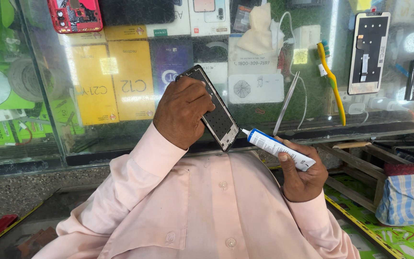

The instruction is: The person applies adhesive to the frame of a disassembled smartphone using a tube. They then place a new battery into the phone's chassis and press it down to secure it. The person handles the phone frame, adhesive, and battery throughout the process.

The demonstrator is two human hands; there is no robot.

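Glue tube pinched in the right hand, nozzle just touching the phone frame's lower corner — left hand fingers wrapped around its edge, above the glass counter. I'd say squeeze gently, thin bead — keep the frame steady.

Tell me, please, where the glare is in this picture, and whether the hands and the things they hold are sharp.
Head view: bright glare patches lie on the glass counter, mostly at the upper right. The left hand with the phone frame and the right hand with the glue tube are sharp and evenly lit. Edges look slightly bent.
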